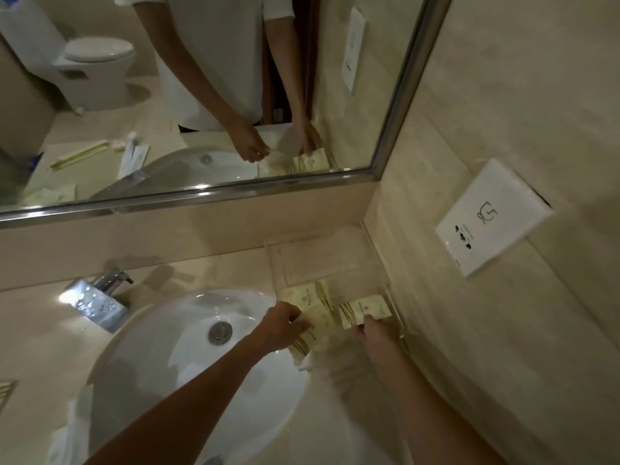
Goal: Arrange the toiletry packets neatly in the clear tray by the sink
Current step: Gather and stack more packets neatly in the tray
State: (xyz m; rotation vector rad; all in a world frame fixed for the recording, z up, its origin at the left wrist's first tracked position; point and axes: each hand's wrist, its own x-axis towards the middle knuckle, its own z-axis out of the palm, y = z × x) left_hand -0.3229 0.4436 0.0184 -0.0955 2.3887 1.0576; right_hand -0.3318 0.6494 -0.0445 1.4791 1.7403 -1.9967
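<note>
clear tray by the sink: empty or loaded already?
Partly loaded. Pale yellow packets lie flat at the near end of the clear acrylic tray; its far end shows bare. The right hand pinches another packet.

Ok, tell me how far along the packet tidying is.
Partly done. One cream packet already lies in the clear tray. In hand: the right hand holds a packet at the tray's near end, and the left hand grips another over the basin's edge. Left: setting both down straight, plus another packet at the picture's left edge.
</note>
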